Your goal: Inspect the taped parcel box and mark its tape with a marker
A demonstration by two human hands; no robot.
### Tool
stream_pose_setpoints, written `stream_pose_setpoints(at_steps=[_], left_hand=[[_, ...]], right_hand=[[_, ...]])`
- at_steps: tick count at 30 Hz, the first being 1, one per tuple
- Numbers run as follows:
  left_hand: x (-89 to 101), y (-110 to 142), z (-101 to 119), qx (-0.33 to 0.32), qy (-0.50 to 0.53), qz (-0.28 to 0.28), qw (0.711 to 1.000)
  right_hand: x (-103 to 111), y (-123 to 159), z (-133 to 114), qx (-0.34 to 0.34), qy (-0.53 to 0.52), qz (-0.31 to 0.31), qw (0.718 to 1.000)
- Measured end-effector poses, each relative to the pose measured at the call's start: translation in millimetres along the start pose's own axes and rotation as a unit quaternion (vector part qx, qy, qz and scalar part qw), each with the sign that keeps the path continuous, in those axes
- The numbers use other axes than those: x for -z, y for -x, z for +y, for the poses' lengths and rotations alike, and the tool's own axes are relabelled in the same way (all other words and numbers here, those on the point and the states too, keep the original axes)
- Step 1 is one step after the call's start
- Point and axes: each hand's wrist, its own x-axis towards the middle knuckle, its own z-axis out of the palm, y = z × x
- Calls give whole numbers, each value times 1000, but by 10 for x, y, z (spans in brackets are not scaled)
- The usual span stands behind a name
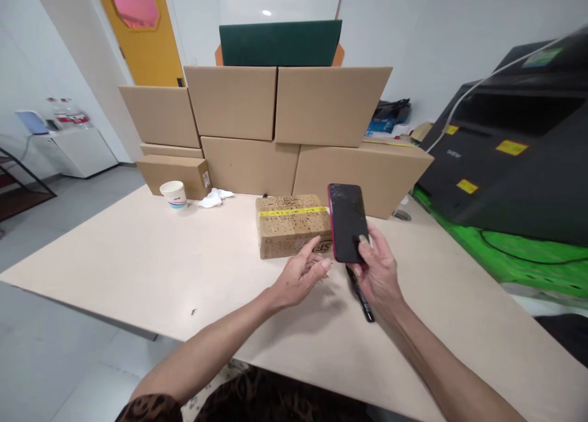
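Fingers of the right hand (380,275) wrap the lower end of a flat, pink-edged, black-screened smartphone (346,217), thumb over its glass, while at nine o'clock from that grip the empty left hand (297,278) is half spread, fingertips near a yellow-taped, black-flecked brown cardboard box (287,227). Toward the phone's six o'clock a slim black pen (362,299) shows against the pale tabletop (138,250), and between the box's nine and ten o'clock stands a white paper cup (173,194). At twelve o'clock beyond, plain brown cardboard boxes (234,103) rise in a stack.
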Motion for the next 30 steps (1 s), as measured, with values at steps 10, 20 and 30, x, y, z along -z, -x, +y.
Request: stream_pose_setpoints(at_steps=[10,20,30], left_hand=[[-90,-61,109,-11,167,-24,986],[-5,-49,96,-16,176,-37,984],[-21,74,108,-18,165,-34,985]], right_hand=[[-25,247,38,-26,109,-123,986],[-53,227,-44,-39,121,-175,976],[-13,263,-44,-42,139,-184,972]])
